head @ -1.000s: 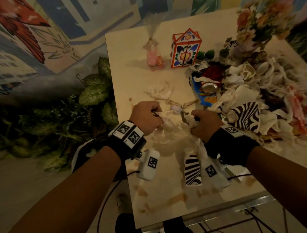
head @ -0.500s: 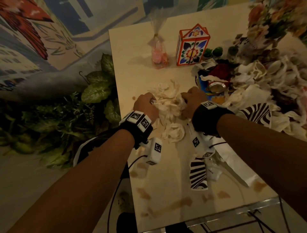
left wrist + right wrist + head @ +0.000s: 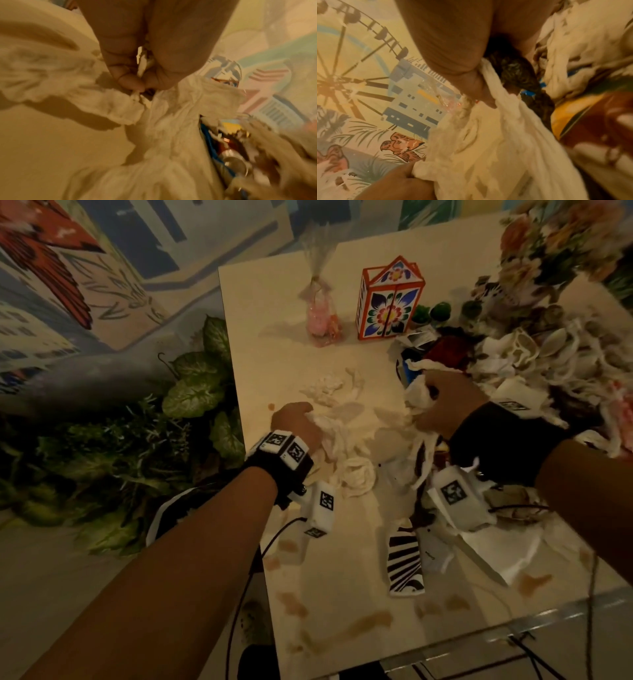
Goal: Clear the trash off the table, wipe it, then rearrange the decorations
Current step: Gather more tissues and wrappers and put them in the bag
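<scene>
Both hands were closed on crumpled white tissue: left hand [image 3: 297, 422] on a wad [image 3: 337, 436] lying mid-bench [image 3: 274, 337], right hand [image 3: 445, 405] gripping another clump [image 3: 416, 395] beside the trash heap [image 3: 548, 364].

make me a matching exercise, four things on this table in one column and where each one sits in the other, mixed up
Things:
1. house-shaped box
2. zebra-striped paper
3. pink treat bag
4. crumpled napkins

Places:
A. gripped between left hand and right hand
B. near edge, among brown stains
C. far side, just left of the box
D. far side, beside small green plants

Pairs: 1-D, 2-B, 3-C, 4-A
</scene>
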Tool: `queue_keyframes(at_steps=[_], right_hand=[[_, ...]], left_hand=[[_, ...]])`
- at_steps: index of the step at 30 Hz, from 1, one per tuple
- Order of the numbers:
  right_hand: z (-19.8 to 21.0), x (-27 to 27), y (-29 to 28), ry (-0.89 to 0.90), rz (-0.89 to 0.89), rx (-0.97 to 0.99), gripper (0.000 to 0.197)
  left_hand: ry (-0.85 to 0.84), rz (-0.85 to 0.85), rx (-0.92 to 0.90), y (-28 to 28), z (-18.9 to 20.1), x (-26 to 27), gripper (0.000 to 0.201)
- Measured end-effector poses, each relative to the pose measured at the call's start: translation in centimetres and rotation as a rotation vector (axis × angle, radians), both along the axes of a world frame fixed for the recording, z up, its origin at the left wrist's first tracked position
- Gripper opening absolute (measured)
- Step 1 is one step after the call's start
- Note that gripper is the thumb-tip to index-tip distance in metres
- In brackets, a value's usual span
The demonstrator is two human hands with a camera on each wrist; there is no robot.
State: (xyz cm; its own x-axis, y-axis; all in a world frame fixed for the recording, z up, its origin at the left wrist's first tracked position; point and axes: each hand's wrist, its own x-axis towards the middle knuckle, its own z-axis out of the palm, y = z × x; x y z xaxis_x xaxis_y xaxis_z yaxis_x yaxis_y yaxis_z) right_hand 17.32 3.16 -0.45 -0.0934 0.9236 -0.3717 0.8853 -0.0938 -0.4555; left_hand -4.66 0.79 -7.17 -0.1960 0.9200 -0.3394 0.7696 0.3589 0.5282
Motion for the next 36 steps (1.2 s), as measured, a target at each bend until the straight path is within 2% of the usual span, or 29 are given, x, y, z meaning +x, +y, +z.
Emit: queue_keyframes(at_steps=[1,3,6,8,12,15,20,25,27,29,31,33,36], right_hand=[[0.6,0.6,-0.3,0.012,-0.021,0.023,0.059],[1.8,1.7,-0.9,0.039,-0.069,0.070,0.056],[3.3,2.3,-1.3,0.088,-0.131,0.127,0.044],[3.9,2.0,-1.3,0.132,-0.149,0.136,0.043],[5.6,-0.1,-1.2,0.175,-0.114,0.161,0.037],[7.6,-2.6,-1.2,0.195,-0.044,0.202,0.035],[10.4,-8.2,-2.0,0.318,0.017,0.239,0.037],[11.2,-15.8,-2.9,0.440,0.137,0.168,0.023],[10.8,-19.1,-3.2,0.469,0.163,0.138,0.030],[10.1,-23.0,-3.8,0.520,0.175,0.109,0.029],[8.5,-26.8,-4.3,0.536,0.192,0.037,0.018],[6.2,-30.8,-5.0,0.461,0.201,-0.065,0.018],[2.0,-35.7,-6.6,0.382,0.191,-0.205,0.019]], left_hand=[[-0.029,0.026,0.019,-0.2,0.6,-0.1,0.004],[-0.149,0.086,0.045,-0.4,2.0,-0.2,0.019],[-0.597,0.297,0.118,-0.7,4.7,0.1,0.020],[-0.781,0.366,0.157,-0.7,6.5,0.2,0.023],[-0.991,0.460,0.250,-0.5,9.5,-0.9,0.030],[-1.077,0.501,0.281,-0.8,10.6,-3.5,0.033],[-1.079,0.564,0.277,-2.7,10.5,-10.1,0.035],[-1.022,0.660,0.310,-5.9,8.9,-17.4,0.039],[-0.988,0.707,0.320,-7.4,8.1,-20.0,0.041],[-0.926,0.737,0.332,-8.8,7.1,-22.3,0.039],[-0.828,0.735,0.303,-10.0,5.5,-24.6,0.034],[-0.716,0.742,0.213,-11.3,3.1,-27.1,0.033],[-0.692,0.763,0.099,-13.1,-0.8,-29.8,0.031]])
